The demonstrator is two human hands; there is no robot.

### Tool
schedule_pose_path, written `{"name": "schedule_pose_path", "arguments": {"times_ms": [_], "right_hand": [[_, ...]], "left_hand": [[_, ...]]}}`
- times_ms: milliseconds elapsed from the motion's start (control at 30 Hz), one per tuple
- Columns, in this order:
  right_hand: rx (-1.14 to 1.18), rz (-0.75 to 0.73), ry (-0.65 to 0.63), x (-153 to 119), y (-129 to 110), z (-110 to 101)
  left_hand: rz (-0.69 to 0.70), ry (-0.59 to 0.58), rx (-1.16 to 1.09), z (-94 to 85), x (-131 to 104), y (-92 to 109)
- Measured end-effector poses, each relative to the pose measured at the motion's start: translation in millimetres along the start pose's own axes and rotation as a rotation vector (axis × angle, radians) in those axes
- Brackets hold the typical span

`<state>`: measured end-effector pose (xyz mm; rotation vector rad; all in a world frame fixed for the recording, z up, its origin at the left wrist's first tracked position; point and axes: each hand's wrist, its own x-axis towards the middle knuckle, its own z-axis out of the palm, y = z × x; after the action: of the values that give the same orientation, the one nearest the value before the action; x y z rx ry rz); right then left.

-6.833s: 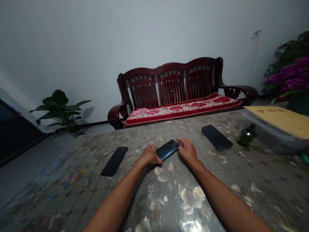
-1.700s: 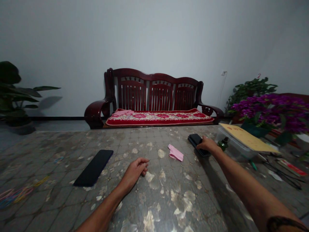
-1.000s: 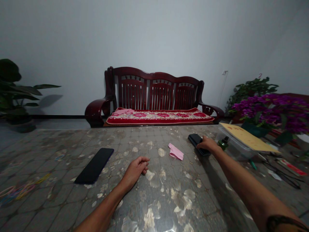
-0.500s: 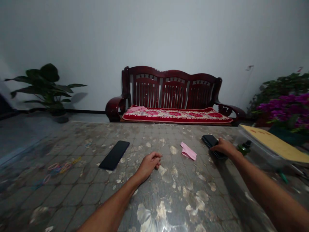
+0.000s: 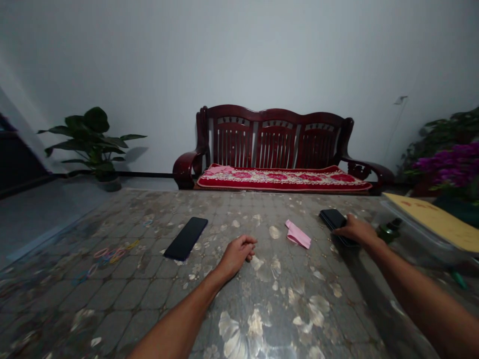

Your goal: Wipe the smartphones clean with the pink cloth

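Observation:
My left hand (image 5: 238, 254) rests on its side on the patterned tabletop, fingers loosely curled and slightly apart, holding nothing. To its left lies a black phone (image 5: 186, 238), screen up. My right hand (image 5: 357, 230) grips the near right part of a dark, flat, phone-like stack (image 5: 333, 218), which rests on the table; its fingers partly cover the stack. Between the hands is a folded pink cloth (image 5: 298, 234). A small green bottle with a black cap (image 5: 389, 230) stands just beyond my right wrist.
Colored rubber bands (image 5: 112, 255) are scattered at the left of the table (image 5: 269, 299). On the right stands a clear plastic box (image 5: 415, 239) with a yellow sheet (image 5: 436, 219) on top, near purple flowers (image 5: 449, 167). A wooden bench (image 5: 279, 129) is behind the table.
The view has shifted slightly, so everything appears a little further right. Both hands keep nearly the same places on the table, the right still at the dark stack.

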<state>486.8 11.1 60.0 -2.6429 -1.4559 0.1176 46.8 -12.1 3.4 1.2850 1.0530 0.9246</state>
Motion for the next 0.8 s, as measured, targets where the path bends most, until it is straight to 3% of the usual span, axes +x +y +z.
{"name": "schedule_pose_path", "arguments": {"times_ms": [200,300,400,467,633,733,800], "right_hand": [[-0.055,0.055,-0.072,-18.4,-12.5,-12.8],[-0.083,0.045,-0.018,-26.3,-15.5,-18.5],[-0.106,-0.095,0.139,-37.4,-25.9,-19.8],[-0.023,-0.264,0.127,-48.1,-39.8,-16.0],[0.122,-0.519,-0.119,-83.3,-87.1,4.1],[0.094,-0.565,-0.162,-100.0,-110.6,13.9],[0.058,-0.607,-0.154,-107.0,-121.8,18.5]], "left_hand": [[0.021,0.009,0.049,0.3,-1.6,0.7],[0.042,0.024,0.063,1.8,-3.4,-1.9],[0.102,0.087,0.136,1.1,-4.2,0.3],[0.176,0.162,0.261,-4.6,-2.8,7.2],[0.158,0.423,0.707,-48.0,0.4,34.0],[0.056,0.539,0.989,-85.9,-3.2,41.6],[-0.032,0.569,1.012,-110.0,-6.2,40.1]]}}
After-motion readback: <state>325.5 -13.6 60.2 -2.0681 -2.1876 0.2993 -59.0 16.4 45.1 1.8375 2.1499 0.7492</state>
